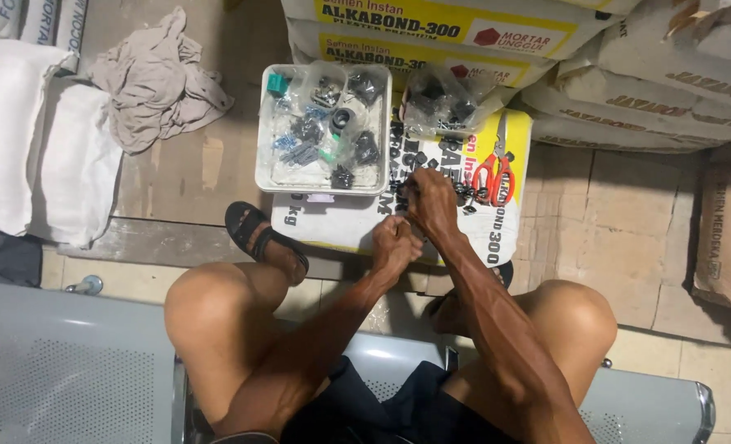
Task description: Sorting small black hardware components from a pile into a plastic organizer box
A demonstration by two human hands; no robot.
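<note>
— Left hand?
— Curled into a fist; contents hidden.
— Right hand?
— Closed, fingertips down among small black fittings on the sack, just beside red scissors and white tray.

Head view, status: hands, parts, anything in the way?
Both hands closed over small black parts on the sack. Grip contents hidden. Red scissors beside; tray left.

Small black fittings: dark, rounded pieces, a loose cluster lying on the flat white and yellow sack in front of the knees. Some lie just beside the right hand, between it and the red-handled scissors. What the closed left hand grips is hidden.
</note>
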